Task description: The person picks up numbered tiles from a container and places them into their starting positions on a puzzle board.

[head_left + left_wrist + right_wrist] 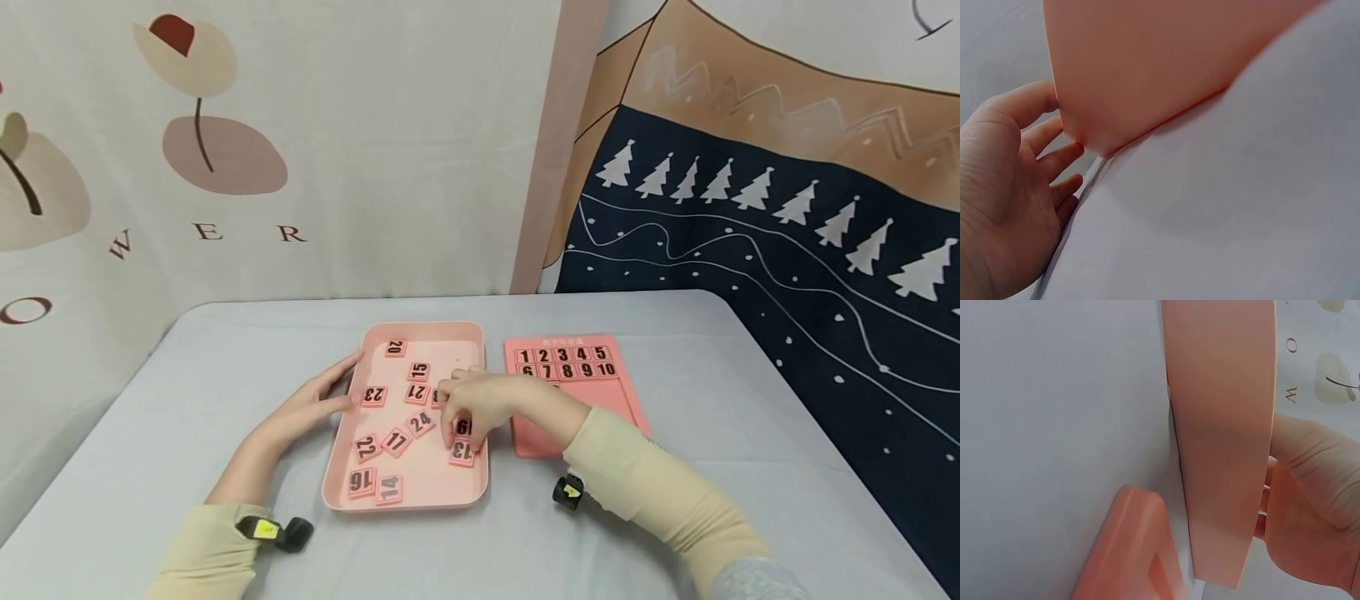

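A pink tray [405, 498] holds several loose number tiles, such as 24 [421, 423], 22 [367, 448] and 16 [362, 482]. My left hand [309, 407] lies along its left side, fingers and thumb spread loosely against the wall; the left wrist view shows the fingertips touching the tray's outer wall [1141, 62]. Inside the tray at right, my right hand [480, 402] reaches down and pinches the number tile 19 [465, 428] between thumb and finger. Tile 13 [462, 452] lies just below it. In the right wrist view the tray wall [1222, 437] hides those fingertips.
To the tray's right lies a pink puzzle board [536, 439] with tiles 1 to 10 in rows at its top; my right forearm covers part of it. A light cloth covers the table [255, 342]. Printed curtains [420, 167] hang behind.
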{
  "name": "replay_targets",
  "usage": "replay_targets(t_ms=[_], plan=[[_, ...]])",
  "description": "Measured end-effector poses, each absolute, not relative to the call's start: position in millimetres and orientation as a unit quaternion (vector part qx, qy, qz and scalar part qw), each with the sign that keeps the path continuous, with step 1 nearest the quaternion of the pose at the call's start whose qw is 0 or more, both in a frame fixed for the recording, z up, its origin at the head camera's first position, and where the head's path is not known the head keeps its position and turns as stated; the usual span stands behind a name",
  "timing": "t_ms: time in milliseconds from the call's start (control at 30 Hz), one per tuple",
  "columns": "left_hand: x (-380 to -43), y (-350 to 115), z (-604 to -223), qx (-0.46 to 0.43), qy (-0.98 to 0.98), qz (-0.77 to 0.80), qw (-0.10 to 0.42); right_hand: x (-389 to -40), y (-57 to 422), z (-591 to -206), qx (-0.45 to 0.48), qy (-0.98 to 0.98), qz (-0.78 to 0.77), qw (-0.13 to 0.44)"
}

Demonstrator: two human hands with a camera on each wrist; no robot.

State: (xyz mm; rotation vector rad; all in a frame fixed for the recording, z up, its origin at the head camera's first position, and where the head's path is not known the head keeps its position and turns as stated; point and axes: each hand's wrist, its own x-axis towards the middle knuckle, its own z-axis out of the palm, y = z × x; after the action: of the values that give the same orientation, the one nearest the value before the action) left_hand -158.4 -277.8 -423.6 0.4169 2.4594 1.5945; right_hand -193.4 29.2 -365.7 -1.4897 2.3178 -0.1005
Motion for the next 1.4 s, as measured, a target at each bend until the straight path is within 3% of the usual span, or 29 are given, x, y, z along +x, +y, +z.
replay_targets(t_ms=[633, 1033, 1400], plan=[[-157, -277, -422, 0.141, 0.827, 0.537, 0.089, -190, 30, -372, -0.519, 0.831, -0.049, 0.193], [-156, -277, -421, 0.144, 0.827, 0.537, 0.086, -186, 33, -374, -0.535, 0.830, -0.090, 0.129], [-157, -278, -423, 0.142, 0.826, 0.538, 0.087, -176, 45, -360, -0.534, 0.835, -0.125, 0.035]])
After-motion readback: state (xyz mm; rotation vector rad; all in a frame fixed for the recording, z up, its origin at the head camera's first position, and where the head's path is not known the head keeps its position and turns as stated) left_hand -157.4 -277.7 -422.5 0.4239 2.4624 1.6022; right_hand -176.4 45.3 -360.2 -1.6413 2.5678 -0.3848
